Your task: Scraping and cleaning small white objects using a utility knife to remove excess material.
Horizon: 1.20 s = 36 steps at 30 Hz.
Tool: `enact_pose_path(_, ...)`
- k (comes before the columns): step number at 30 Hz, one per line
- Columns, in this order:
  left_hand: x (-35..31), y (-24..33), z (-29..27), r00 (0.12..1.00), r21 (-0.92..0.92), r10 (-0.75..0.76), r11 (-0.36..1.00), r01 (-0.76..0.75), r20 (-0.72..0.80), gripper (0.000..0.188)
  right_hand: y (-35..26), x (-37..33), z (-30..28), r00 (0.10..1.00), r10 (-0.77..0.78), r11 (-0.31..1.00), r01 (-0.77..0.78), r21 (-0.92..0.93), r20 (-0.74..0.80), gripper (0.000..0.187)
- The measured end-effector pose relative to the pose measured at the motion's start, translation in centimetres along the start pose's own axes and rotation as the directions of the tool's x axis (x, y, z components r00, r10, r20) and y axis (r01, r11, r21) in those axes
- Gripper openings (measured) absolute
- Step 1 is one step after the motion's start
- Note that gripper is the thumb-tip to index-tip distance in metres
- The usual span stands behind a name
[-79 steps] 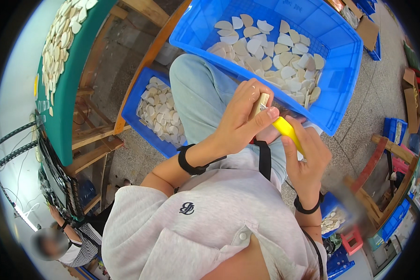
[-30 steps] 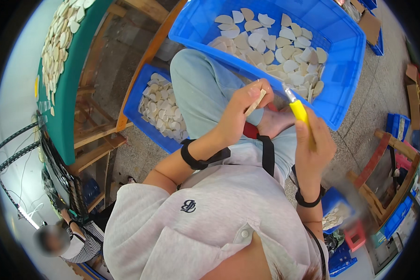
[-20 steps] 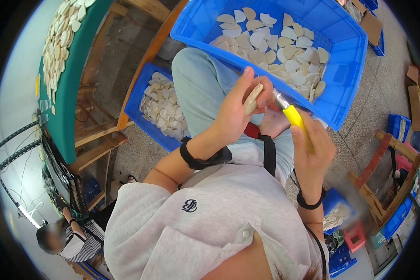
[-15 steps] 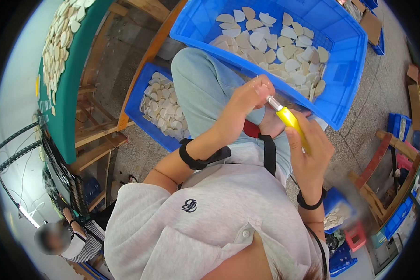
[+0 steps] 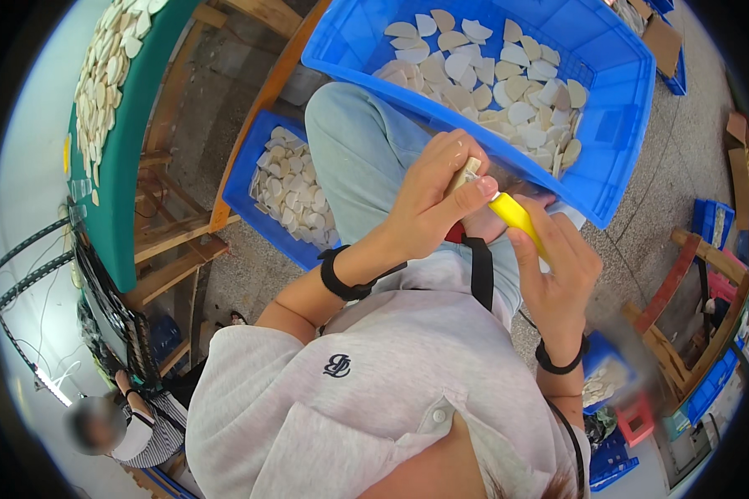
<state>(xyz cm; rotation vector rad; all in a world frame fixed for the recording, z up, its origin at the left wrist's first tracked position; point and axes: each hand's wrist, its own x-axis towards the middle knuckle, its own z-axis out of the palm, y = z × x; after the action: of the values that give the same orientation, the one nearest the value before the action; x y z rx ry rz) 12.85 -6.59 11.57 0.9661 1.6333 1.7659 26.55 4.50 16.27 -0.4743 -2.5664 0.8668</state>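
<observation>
My left hand [image 5: 431,190] is closed on a small flat pale piece [image 5: 468,170], whose edge shows between the thumb and the curled fingers. A knife with a yellow handle [image 5: 514,213] is gripped in my right hand [image 5: 560,270], its front end pointing at the piece. My left thumb lies across the front of the knife and hides most of the blade. Both hands are above my lap, close to the near edge of a large blue crate [image 5: 595,195]. Inside that crate lie many loose off-white half-round pieces [image 5: 520,112].
A smaller blue crate [image 5: 240,193] of similar pieces stands left of my knee. At far left, a green-covered table [image 5: 137,125] bears a pile of them [image 5: 108,91]. Another person [image 5: 146,424] sits at lower left. On the right are a wooden frame [image 5: 670,283] and a red stool [image 5: 635,422].
My left hand has turned, so the pale piece now shows in its grip. Its thumb has come down over the metal front of the knife. My right hand has shifted slightly.
</observation>
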Motion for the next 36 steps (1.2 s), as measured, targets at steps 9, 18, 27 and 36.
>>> enact_pose_path(9,-0.2,-0.2,0.1,1.0,0.043,0.011,0.999,-0.011,-0.012,0.03,0.2,-0.3,0.3,0.999,-0.038,0.995,0.036,-0.088,-0.019,0.03)
enact_pose_path(18,-0.4,-0.4,0.2,1.0,0.029,-0.01,1.0,0.011,-0.03,0.028,0.1,-0.6,0.5,0.999,-0.044,0.986,0.04,-0.162,-0.024,0.031)
enact_pose_path(27,-0.4,-0.5,0.5,0.99,-0.027,-0.141,0.99,0.141,0.01,0.031,0.5,-0.7,1.5,0.993,0.019,0.996,-0.029,-0.083,-0.115,0.028)
enact_pose_path(36,0.4,-0.3,-0.1,0.916,-0.638,-0.338,0.661,0.395,0.217,0.044,0.5,-0.4,0.5,0.966,0.217,0.971,-0.2,0.128,-0.141,0.021)
